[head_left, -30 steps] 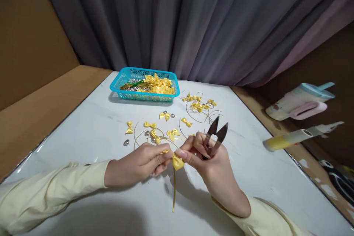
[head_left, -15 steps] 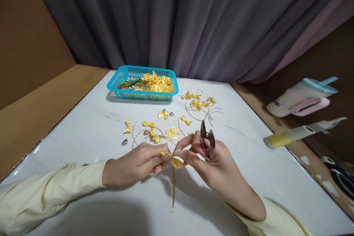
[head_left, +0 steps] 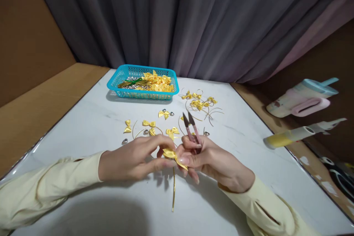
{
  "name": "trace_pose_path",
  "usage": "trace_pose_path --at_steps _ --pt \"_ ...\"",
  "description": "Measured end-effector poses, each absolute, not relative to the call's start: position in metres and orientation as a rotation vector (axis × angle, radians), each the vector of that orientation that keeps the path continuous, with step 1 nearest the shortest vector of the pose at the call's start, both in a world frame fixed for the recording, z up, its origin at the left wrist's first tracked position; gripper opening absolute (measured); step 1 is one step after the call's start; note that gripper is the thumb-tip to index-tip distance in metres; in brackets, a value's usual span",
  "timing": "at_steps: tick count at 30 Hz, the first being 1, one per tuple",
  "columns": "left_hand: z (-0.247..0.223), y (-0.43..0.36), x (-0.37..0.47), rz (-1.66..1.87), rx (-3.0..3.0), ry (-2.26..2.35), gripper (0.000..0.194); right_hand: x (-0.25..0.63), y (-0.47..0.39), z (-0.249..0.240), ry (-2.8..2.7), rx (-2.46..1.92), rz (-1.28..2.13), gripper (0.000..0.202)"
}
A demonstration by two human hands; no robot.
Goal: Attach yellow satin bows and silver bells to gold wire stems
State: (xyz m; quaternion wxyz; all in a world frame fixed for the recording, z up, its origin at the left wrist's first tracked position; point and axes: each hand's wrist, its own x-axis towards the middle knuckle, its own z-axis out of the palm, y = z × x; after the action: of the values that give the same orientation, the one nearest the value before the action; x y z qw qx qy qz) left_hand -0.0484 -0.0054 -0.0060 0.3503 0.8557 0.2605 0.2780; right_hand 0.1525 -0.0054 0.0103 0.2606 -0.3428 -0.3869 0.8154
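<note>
Yellow bow: [head_left: 169, 153] up between both hands, toward the near middle of the counter [head_left: 91, 132].
Right hand: [head_left: 211, 160] fingers closed, thumb pinching the bow's right side; the same hand had the snips [head_left: 194, 132] tucked in it.
Left hand: [head_left: 138, 158] thumb and forefinger parted around the bow's left loop; I couldn't tell if the thumb touched it.
Bow risk: with the left fingers this loose, I judged the right pinch did most of the holding; a slack thumb could have let the bow twist or drop.
Snips risk: blades bare, tips apart, pointing far; a wrist turn to the left might have nicked ribbon or the left fingers.
Gold wire: [head_left: 174, 191] ran nearward below the bow; hung or lying, couldn't tell. A low sleeve could have snagged it.
Silver bead: [head_left: 124, 141] left of the loose bows, small and rounded, so a knuckle brush could have rolled it.
Far side: blue basket [head_left: 143, 95] left of middle, wired bows [head_left: 199, 105] right of it; a long far reach might have hooked their wire curls.
Right edge: bottle [head_left: 289, 139] and tumbler [head_left: 301, 97] lined that side; I'd have kept the elbow off them.
Room: I had most along the near left and between right hand and bottle.
</note>
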Motion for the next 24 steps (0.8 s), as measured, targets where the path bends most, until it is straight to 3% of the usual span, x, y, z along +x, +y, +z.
trace_pose_path --at_steps 4,9,17,24 --pt "-0.008 -0.007 -0.048 0.794 2.339 0.708 0.015 0.151 -0.002 0.005 -1.089 -0.928 2.242 0.041" --pt "-0.001 -0.009 -0.043 0.624 2.089 1.038 0.028 0.150 -0.004 0.009 -1.432 -1.070 1.767 0.046" --pt "0.005 -0.010 -0.042 0.548 1.831 1.031 0.039 0.149 -0.010 0.018 -1.450 -1.038 1.817 0.049" --pt "0.007 -0.006 -0.044 0.485 1.585 0.901 0.036 0.152 -0.009 0.018 -1.443 -0.991 1.815 0.052"
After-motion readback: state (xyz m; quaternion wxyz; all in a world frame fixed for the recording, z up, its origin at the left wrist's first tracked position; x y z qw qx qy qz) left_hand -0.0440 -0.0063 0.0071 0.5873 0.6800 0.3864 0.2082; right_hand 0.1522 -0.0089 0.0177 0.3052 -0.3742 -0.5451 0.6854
